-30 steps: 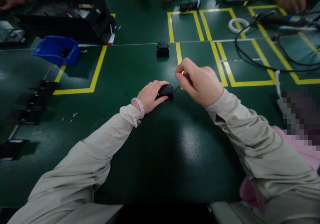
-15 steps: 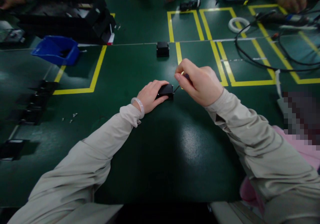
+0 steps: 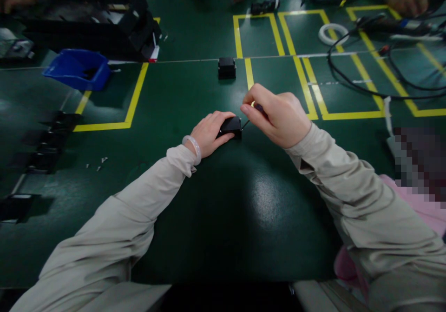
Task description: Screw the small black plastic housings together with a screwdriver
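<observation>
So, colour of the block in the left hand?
The block is black; see the head view.

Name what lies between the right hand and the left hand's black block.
In the head view, a thin shaft runs from the right hand to the right end of the black block.

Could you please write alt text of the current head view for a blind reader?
The wearer's left hand grips a black box on a green table while the right hand holds a thin tool at the box's right end. A second black box sits beyond; a blue bin and screw-like pieces lie at left.
</observation>
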Motion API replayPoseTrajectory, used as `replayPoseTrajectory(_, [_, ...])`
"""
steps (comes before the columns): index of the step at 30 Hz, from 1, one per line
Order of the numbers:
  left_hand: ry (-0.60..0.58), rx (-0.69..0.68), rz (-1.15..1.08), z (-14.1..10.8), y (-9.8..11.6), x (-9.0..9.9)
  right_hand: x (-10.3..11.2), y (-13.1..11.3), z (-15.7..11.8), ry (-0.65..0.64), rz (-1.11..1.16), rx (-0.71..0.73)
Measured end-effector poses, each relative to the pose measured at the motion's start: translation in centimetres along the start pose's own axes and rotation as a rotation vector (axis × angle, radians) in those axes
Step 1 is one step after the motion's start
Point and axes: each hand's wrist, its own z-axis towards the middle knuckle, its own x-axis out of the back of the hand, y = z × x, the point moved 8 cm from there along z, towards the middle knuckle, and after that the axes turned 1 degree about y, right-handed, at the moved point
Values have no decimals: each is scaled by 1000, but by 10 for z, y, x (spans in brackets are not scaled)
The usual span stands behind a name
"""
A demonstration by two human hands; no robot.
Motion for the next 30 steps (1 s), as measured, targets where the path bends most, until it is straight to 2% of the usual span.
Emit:
replayPoseTrajectory(6, [-25, 11, -13, 0, 2, 1, 1, 0, 1, -21, 24, -59])
replayPoseTrajectory(12, [0, -14, -7, 0, 2, 1, -1, 1, 0, -7, 10, -19])
replayPoseTrajectory(19, [-10, 2, -2, 0, 1, 1, 1, 1, 0, -16, 15, -62])
replayPoseTrajectory(30, [-8, -4, -8, 0, 1, 1, 0, 1, -1, -15, 33, -40])
